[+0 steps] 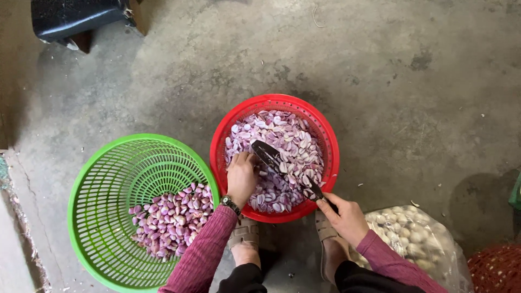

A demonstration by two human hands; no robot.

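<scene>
Right hand closed round handle of dark-bladed knife, blade laid flat across pile of pale purple shallot peelings in round red plastic basket. Left hand pressed into same pile, fingers curled; grip on anything can't be told. Round green plastic basket just beside, unpeeled purple shallots heaped inside. Clear plastic bag of pale peeled bulbs parked near right wrist on grey concrete floor.

Bare grey concrete floor, stained and cracked, lit by soft daylight; 1 dark stool stands at the top left.
</scene>
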